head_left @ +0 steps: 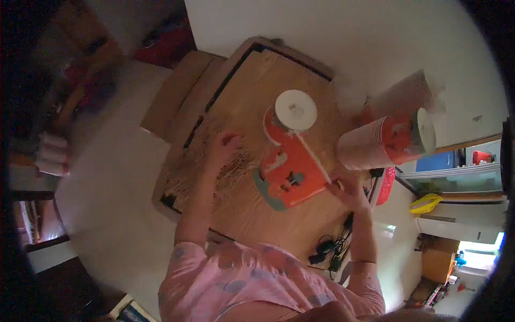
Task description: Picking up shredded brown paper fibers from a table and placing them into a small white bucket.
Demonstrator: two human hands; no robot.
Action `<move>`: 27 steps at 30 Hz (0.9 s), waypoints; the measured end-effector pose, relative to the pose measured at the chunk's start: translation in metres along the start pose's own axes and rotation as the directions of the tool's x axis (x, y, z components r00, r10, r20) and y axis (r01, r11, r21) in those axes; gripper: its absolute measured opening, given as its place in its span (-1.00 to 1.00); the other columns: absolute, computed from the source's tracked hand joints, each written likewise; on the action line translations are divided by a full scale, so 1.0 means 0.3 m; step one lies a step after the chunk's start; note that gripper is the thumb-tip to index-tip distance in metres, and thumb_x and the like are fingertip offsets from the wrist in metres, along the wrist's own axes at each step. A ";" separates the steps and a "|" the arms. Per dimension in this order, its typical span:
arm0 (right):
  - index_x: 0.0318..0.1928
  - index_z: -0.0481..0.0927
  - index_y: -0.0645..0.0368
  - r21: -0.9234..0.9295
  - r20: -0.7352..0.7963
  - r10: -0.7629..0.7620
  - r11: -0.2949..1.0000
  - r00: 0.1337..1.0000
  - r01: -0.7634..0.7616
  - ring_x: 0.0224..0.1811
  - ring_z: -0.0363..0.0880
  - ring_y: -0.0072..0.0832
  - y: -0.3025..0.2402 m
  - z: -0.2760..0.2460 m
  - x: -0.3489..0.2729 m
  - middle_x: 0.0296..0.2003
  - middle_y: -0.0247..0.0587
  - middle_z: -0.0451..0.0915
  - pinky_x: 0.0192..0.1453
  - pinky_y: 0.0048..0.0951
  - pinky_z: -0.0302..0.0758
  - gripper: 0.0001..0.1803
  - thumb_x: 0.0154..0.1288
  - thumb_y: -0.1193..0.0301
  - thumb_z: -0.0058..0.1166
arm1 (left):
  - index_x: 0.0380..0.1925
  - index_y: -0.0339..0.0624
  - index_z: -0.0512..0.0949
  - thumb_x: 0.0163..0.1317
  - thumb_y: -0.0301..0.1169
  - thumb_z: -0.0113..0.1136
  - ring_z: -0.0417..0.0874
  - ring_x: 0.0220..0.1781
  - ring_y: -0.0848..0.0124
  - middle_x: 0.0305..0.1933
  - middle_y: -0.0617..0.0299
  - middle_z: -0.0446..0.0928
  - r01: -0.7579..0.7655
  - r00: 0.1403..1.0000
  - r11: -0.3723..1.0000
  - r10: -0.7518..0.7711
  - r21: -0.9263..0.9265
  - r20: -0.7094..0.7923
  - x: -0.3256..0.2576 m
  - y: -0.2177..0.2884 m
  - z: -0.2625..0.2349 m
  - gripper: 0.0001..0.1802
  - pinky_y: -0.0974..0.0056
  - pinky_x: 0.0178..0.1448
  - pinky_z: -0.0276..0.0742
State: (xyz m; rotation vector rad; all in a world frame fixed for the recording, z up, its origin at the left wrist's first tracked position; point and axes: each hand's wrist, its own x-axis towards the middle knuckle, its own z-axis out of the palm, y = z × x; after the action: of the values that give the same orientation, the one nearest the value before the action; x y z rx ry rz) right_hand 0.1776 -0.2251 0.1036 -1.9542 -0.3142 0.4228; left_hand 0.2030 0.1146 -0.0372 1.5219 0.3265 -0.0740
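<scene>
My right hand (347,192) pinches the edge of a red printed paper cup wall (298,174) with a teal band, held over the table. Whether this piece is flat or rolled into a cup, I cannot tell. Just beyond it, a white round base (296,110) tops a red paper cup (272,126) that appears upside down. My left hand (229,147) hovers over or rests on the left part of the wooden table (241,91), apart from the cups. A small red patch shows at its fingers, which are blurred.
Stacked paper cups (365,147) stand at the table's right, with a second blurred stack (402,96) behind. Black cables (332,249) lie by the near right edge. A red plastic item (385,187) and a yellow bag (426,204) are farther right. A cardboard piece (179,94) adjoins the table's left side.
</scene>
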 end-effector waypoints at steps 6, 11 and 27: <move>-0.46 0.39 0.16 -0.466 0.229 -0.323 0.792 0.918 0.395 -0.54 0.42 -0.32 0.158 0.302 -0.196 -0.56 -0.20 0.39 -0.48 -0.37 0.36 -0.89 -0.08 0.53 0.02 | -0.37 -0.23 0.50 0.07 -0.45 0.10 0.52 -0.33 0.43 -0.40 0.20 0.52 -0.094 0.955 0.904 0.200 0.418 -0.219 -0.211 -0.098 -0.197 -0.88 0.35 -0.22 0.41; -0.38 0.39 0.16 -0.647 0.316 -0.241 0.653 0.918 0.394 -0.43 0.48 -0.26 0.203 0.427 -0.258 -0.50 -0.18 0.42 -0.36 -0.29 0.42 -0.86 0.00 0.44 -0.02 | -0.37 -0.18 0.52 0.08 -0.39 0.08 0.53 -0.33 0.38 -0.39 0.16 0.51 -0.012 0.964 0.755 0.184 0.656 -0.194 -0.353 -0.101 -0.181 -0.86 0.31 -0.24 0.41; -0.35 0.47 0.16 -0.462 0.157 -0.445 0.756 0.882 0.464 -0.39 0.47 -0.23 -0.053 0.501 -0.238 -0.46 -0.15 0.47 -0.32 -0.30 0.39 -0.87 0.03 0.45 0.03 | -0.45 -0.21 0.44 0.07 -0.38 0.07 0.50 -0.45 0.29 -0.47 0.14 0.47 -0.248 0.938 0.743 0.345 0.622 -0.039 -0.246 -0.151 -0.200 -0.87 0.21 -0.37 0.39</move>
State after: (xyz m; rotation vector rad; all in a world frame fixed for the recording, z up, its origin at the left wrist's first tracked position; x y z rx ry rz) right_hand 0.0481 -0.1242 0.0724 -2.2614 -0.9837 0.0517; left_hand 0.1114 0.1599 -0.0630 2.2228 0.1763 0.2164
